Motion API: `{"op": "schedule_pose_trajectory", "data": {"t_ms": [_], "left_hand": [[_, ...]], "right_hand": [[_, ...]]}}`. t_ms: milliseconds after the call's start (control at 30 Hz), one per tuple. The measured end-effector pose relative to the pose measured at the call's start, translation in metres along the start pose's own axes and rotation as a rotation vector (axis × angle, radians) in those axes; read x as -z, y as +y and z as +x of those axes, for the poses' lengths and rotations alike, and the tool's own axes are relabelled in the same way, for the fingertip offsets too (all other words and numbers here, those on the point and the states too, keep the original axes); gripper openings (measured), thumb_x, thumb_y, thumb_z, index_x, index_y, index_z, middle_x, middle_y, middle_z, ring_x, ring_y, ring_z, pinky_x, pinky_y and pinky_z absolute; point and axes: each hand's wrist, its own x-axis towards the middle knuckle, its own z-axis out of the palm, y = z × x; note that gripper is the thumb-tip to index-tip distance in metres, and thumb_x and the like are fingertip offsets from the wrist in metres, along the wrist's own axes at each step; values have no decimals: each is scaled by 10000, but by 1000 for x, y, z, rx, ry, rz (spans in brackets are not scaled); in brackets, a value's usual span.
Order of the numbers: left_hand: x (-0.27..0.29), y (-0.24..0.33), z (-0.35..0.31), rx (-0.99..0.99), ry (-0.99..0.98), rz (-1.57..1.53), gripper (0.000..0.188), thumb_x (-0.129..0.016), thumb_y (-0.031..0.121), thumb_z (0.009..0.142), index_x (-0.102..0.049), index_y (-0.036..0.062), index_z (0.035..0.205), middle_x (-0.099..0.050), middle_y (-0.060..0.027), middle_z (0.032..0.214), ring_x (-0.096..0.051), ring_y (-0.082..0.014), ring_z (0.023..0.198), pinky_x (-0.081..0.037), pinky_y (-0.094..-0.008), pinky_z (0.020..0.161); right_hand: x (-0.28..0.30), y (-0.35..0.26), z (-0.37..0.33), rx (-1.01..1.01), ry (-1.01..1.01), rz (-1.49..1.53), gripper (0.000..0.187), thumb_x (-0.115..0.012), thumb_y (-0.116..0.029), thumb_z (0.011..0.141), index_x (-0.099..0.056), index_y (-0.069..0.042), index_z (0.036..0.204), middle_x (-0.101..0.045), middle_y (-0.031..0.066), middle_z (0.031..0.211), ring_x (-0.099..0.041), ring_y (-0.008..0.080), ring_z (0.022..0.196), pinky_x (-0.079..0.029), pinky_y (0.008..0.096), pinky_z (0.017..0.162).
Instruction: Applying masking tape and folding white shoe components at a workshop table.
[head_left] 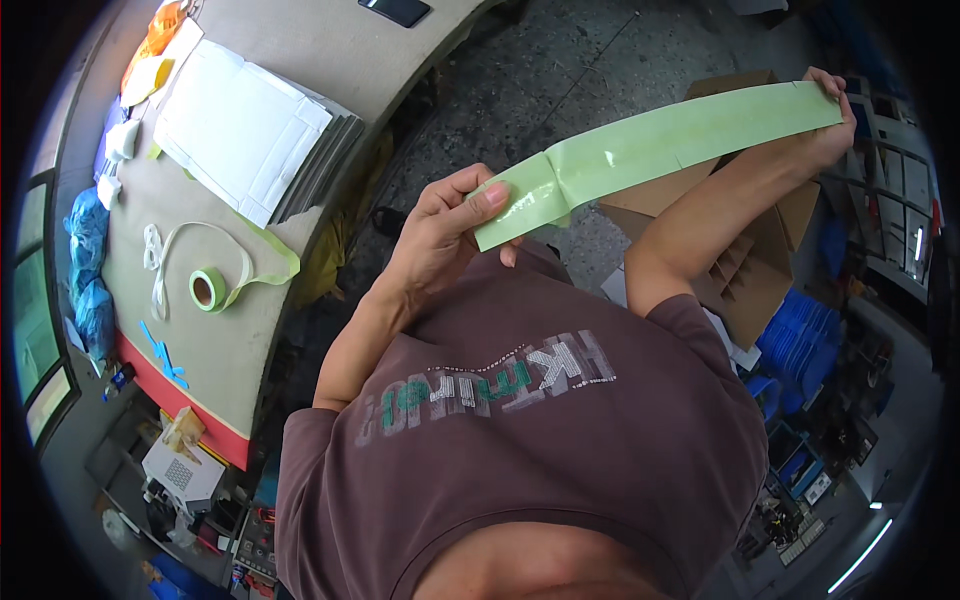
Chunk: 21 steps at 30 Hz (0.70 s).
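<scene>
Cool, even indoor light falls across a pale desk (215,360) and a white panel (240,125), the brightest broad surface in view, while the floor (560,60) sinks into murky gray. White glare breaks over the glossy green strip (690,145), strongest beside the left hand (438,222). A lit tube (860,555) burns out at lower right, and deep shadow gathers beneath the desk's edge, bowed by the fisheye lens. Detail near the center is crisp, the dark shirt (560,450) included; toward the rim, clutter turns small, soft and dim before the corners fall to black
</scene>
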Motion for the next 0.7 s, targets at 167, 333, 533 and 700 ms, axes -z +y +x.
{"op": "schedule_pose_trajectory", "data": {"t_ms": [167,333,533,700], "left_hand": [[-12,-12,-20,-82,154,98,136,-571,126,993,-575,18,910,-609,-126,790,-581,-165,540,-520,-251,505],[11,-9,-49,-106,153,39,161,-571,124,994,-560,31,864,-612,-105,803,-606,-182,562,-562,-275,562],[137,-6,-103,-288,190,-127,140,-538,121,1001,-572,16,917,-618,-135,888,-644,-225,679,-577,-289,545],[242,-69,-142,-476,393,-295,179,-525,146,1010,-606,-12,1037,-627,-175,1053,-670,-274,877,-592,-333,667]], "right_hand": [[9,-14,5,-19,-6,-88,271,-407,-85,895,-476,92,1088,-519,182,1012,-531,251,840,-448,338,788],[10,-32,15,-36,-35,-187,259,-407,-98,907,-479,79,1082,-516,169,989,-528,242,834,-445,336,798],[83,-79,110,-68,-101,-289,246,-407,-113,921,-482,63,1074,-513,153,961,-524,232,827,-440,334,810],[134,-97,202,-114,-182,-311,236,-407,-126,932,-484,50,1068,-510,140,938,-521,224,821,-437,332,820]]}}
